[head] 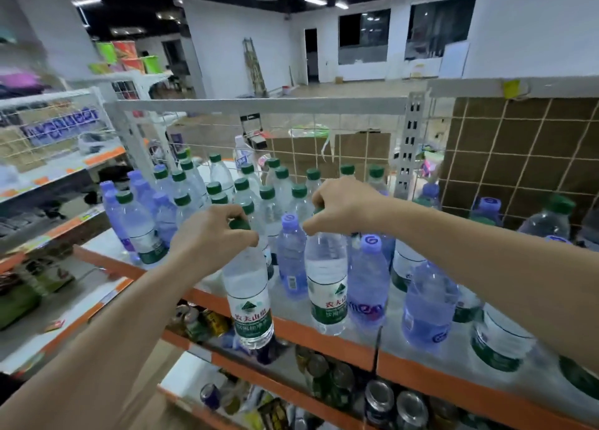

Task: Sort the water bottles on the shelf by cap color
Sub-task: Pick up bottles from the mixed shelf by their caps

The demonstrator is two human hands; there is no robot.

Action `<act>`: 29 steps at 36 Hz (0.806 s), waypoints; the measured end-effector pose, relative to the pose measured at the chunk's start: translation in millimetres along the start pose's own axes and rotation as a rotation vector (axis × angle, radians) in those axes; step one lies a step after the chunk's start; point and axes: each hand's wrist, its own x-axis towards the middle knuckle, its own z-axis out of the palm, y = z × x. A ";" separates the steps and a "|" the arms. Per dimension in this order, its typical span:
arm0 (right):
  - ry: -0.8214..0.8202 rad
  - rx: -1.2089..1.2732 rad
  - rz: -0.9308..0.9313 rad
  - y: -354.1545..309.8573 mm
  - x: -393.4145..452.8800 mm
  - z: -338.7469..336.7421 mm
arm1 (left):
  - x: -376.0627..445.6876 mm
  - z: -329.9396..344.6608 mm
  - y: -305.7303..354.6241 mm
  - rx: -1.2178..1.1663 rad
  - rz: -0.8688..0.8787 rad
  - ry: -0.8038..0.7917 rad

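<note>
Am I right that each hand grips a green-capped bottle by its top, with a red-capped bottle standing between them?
Not quite: in the head view the bottle between them has a purple cap. The left hand and right hand do each grip a green-capped bottle by its top.

Both bare forearms are reaching up from the bottom corners of the frame, converging toward its middle. The left hand (215,232) is sitting just left of centre, back of the hand facing the camera, fingers curling down and pinching at the top of what it is holding. The right hand (343,204) is hovering a touch higher, right of centre, wrist bending downward, thumb and fingers closing together in a pinch beneath the knuckles.
</note>
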 end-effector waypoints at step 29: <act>-0.346 -0.081 0.739 -36.6 74.3 21.6 | 138.1 -17.0 -107.7 0.273 0.515 -0.354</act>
